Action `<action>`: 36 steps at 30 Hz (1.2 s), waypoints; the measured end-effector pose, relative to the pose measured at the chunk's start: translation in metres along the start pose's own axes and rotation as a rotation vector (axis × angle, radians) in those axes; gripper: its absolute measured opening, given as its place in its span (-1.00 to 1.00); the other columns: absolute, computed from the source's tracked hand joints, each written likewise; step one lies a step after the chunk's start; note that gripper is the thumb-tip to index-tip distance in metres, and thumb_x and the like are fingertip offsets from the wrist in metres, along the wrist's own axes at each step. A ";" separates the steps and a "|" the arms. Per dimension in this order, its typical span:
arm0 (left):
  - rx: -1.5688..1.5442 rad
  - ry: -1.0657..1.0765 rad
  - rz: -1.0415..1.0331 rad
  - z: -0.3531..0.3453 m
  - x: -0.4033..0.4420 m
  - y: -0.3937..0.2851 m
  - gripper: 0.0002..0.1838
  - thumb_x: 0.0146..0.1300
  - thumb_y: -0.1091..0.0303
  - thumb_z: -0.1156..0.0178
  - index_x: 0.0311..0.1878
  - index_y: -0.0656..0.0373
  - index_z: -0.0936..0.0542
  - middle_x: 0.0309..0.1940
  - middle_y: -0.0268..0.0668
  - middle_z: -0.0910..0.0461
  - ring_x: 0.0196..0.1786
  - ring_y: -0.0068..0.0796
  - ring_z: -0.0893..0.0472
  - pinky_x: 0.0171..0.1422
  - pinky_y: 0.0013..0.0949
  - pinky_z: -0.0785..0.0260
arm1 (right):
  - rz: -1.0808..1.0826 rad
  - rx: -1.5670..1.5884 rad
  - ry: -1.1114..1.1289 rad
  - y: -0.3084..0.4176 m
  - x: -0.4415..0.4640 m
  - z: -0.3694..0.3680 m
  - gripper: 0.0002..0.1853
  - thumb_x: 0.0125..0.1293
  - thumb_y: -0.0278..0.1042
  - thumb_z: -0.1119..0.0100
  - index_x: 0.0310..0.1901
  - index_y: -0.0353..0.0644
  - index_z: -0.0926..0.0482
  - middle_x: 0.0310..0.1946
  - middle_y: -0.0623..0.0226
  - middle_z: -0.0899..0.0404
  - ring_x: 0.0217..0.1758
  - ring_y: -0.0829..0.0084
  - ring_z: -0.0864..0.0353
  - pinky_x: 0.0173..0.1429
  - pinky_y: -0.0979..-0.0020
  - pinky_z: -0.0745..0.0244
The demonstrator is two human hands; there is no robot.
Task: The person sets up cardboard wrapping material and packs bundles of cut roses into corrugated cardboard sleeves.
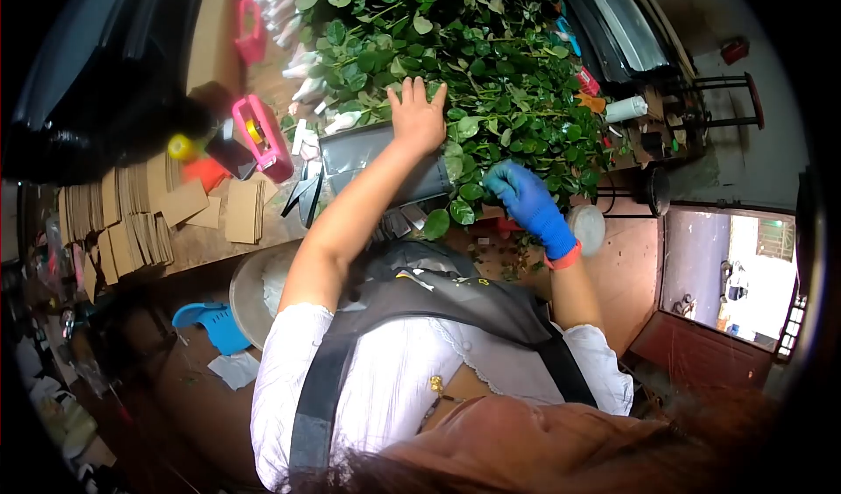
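Note:
A large heap of leafy green stems (491, 65) covers the top middle of the work table. My left hand (419, 119) is bare and lies on the near left part of the leaves, fingers spread, just above a grey plastic sleeve (355, 161). My right hand (523, 198) wears a blue glove with an orange cuff and is beside the near right edge of the leaves. Its fingers are curled in, and whatever they may hold is too small to make out. White wrapped bundle ends (307, 78) line the heap's left side.
A pink tape dispenser (263, 139), scissors (307, 192) and stacked cardboard pieces (136, 231) are on the table at left. A white roll (625, 109) is at the right. Below stand a round stool (254, 292), a blue plastic chair (215, 326) and a white container (587, 229).

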State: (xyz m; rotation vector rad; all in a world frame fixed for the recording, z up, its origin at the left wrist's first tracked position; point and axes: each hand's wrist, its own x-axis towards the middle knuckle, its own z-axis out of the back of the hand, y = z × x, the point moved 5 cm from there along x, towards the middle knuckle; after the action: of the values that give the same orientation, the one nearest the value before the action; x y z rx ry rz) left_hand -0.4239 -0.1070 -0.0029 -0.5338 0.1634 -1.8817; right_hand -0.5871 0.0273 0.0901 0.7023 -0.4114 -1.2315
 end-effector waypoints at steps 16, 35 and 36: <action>-0.686 -0.349 0.150 0.103 -0.099 0.048 -0.73 0.27 0.53 -0.13 0.03 0.18 -0.63 0.00 -0.14 -0.64 0.26 0.01 -0.53 0.54 0.02 -0.12 | 0.099 -0.594 -0.051 -0.085 -0.002 -0.152 -0.81 0.15 -0.22 -0.24 -0.23 -0.06 -0.59 -0.23 0.16 -0.58 -0.12 0.07 -0.59 -0.17 0.04 -0.47; -0.742 -0.060 0.765 0.067 -0.245 0.169 -0.61 0.50 0.13 -0.14 -0.38 0.26 -0.54 -0.52 -0.25 -0.52 -0.40 -0.45 -0.50 -0.24 -0.33 -0.34 | 0.030 -0.251 0.441 0.066 0.000 -0.060 -0.65 0.36 -0.01 -0.10 0.00 -0.03 -0.67 -0.16 0.10 -0.71 -0.14 0.02 -0.70 -0.02 0.09 -0.59; -0.959 0.075 0.790 0.038 -0.260 0.173 -0.40 0.54 -0.06 0.00 -0.50 0.26 -0.56 -0.62 -0.29 -0.53 -0.47 -0.45 -0.49 -0.27 -0.34 -0.33 | 0.318 -0.076 0.192 0.099 0.016 -0.061 -0.68 0.35 -0.14 -0.20 0.07 -0.03 -0.65 -0.20 0.11 -0.71 -0.16 0.04 -0.70 -0.04 0.14 -0.60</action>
State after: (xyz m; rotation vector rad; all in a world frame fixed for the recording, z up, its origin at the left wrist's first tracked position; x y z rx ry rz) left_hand -0.1865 0.0719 -0.1050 -0.8656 1.1792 -0.9540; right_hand -0.4734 0.0447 0.1121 0.6549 -0.3013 -0.8672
